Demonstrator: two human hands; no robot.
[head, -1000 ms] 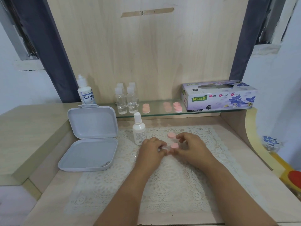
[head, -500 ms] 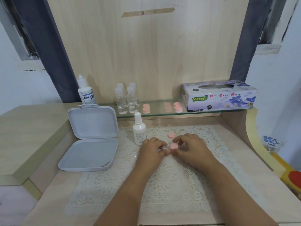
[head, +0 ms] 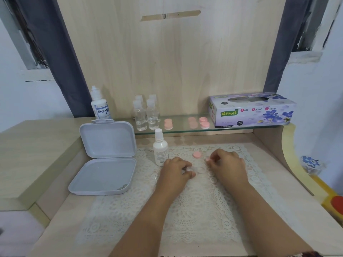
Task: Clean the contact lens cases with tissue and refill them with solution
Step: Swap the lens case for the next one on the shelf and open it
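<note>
Right hand (head: 225, 165) now pulled off to the right versus a second ago, pink cap (head: 208, 159) pinched in its fingertips, no longer over the case. Left hand (head: 177, 171) curled on the clear lens case (head: 193, 169), pinning it to the lace mat (head: 185, 210). Second pink cap (head: 197, 155) loose just beyond, between the hands. Likely light, stiff, slick plastic; best gripped by the rim. Tissue box (head: 250, 113) on glass shelf, white solution bottle (head: 160, 150) just left of left hand.
</note>
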